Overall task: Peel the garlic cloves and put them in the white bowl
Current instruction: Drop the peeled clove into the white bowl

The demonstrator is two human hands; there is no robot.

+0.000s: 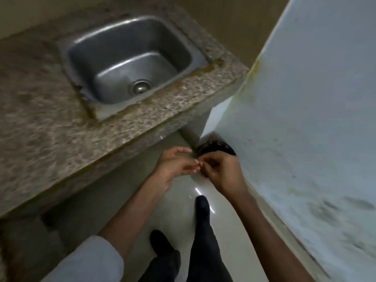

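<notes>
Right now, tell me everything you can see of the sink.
The sink is a rectangular metal basin with rounded corners, dull grey steel by its look, sunk into the speckled stone counter. A round drain sits in its floor toward the near side. Brownish stains run along the seam between its rim and the counter. No tap shows, and only the counter touches it.

Dull metal sink (114, 51) is sitting in the speckled stone table (40, 129); glossy floor (183, 200) is reflecting light beside matt white wall (305, 98).
</notes>
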